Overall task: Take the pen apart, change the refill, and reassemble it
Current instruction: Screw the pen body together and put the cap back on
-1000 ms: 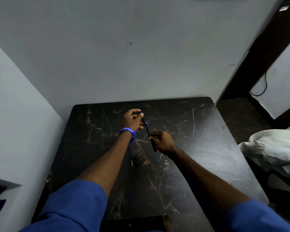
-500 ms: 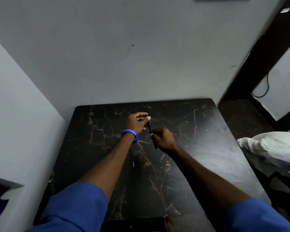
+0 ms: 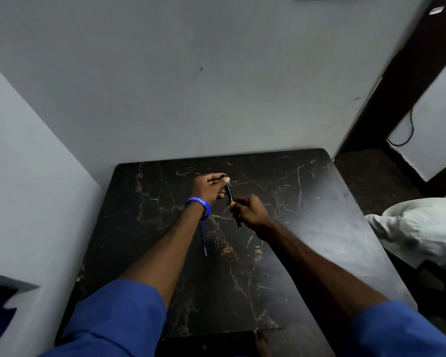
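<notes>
The desk [image 3: 307,228] has a black, marble-patterned top with pale and orange-brown veins running across it, and its far corners are rounded. Its far edge sits close against the grey wall, and its left side runs along a second wall. A thin refill [image 3: 204,240] with a blue shaft lies flat on the top, left of centre, pointing roughly toward the near edge. A dull sheen covers the right half of the surface.
</notes>
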